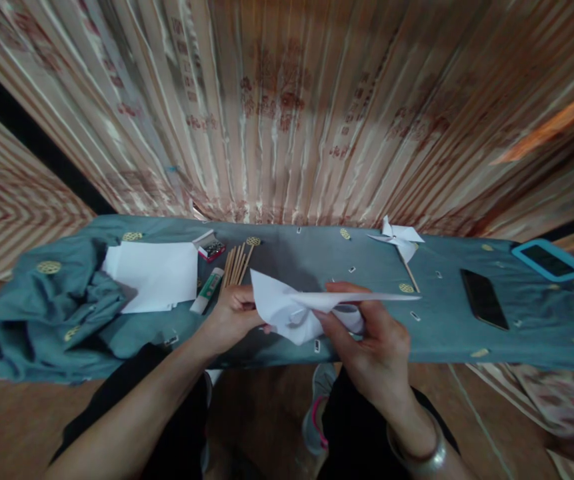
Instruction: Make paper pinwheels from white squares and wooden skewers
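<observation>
A white paper pinwheel (287,317) is held up between my two hands over the cloth, its blades curled toward the middle. My left hand (231,319) closes on its left side, with the fingertips partly behind the paper. On the other side, my right hand (377,340) pinches the folded blades near the centre with thumb and fingers. One flat blade sticks out to the right above that hand. Just beyond my left hand lie several thin wooden sticks (235,265) and a green-and-white glue stick (207,291).
A stack of white paper (159,273) lies at the left beside bunched cloth (61,293). A small red-and-black box (211,249) stands behind the glue stick. To the right are a finished pinwheel on a stick (403,241), a black phone (485,299) and a blue-framed tablet (549,260).
</observation>
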`<state>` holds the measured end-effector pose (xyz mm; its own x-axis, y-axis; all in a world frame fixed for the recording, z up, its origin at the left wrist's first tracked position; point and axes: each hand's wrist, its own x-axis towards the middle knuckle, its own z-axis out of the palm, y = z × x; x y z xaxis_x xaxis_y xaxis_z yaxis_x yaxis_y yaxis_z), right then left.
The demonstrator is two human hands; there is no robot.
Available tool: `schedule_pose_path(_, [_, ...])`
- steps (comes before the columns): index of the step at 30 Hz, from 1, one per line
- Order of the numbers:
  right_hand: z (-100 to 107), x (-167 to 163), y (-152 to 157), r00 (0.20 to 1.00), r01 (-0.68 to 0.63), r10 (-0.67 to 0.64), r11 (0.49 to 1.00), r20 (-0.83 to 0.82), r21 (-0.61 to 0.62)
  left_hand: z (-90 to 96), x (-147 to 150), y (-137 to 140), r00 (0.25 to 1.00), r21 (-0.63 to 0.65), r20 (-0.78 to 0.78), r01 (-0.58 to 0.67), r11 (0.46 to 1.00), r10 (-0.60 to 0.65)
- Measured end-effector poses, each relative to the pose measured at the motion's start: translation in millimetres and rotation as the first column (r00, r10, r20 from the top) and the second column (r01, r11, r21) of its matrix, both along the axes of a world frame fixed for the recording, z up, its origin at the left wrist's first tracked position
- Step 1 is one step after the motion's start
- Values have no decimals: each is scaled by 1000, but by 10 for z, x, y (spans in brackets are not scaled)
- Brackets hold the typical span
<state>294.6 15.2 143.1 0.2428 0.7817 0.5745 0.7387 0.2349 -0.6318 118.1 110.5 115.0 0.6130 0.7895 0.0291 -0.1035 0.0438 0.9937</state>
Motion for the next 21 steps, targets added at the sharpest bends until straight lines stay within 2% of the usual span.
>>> schedule_pose_path(3, [-71, 46, 73, 986, 10, -38, 986, -163, -169, -23, 22, 21, 1000, 19, -17, 8, 1000, -8])
schedule_pose_path(5, [-138, 93, 141, 963, -18, -47, 971, -264, -239, -57, 43, 32, 999, 4, -43, 7, 1000, -7])
schedule_pose_path(13, [-371, 283, 394, 857, -217, 22, 921, -514, -322, -325, 125, 43, 993, -51, -100, -66, 997, 60])
schedule_pose_path(16, [-406, 338, 456, 797, -321, 41, 874, -603, -365, -382, 158, 0, 989, -100, -125, -93, 991, 80])
schedule_pose_path(21, [-508, 408, 532, 730, -472, 84, 780, -678, -411, -430, 192, -141, 983, -276, -125, -166, 947, 136])
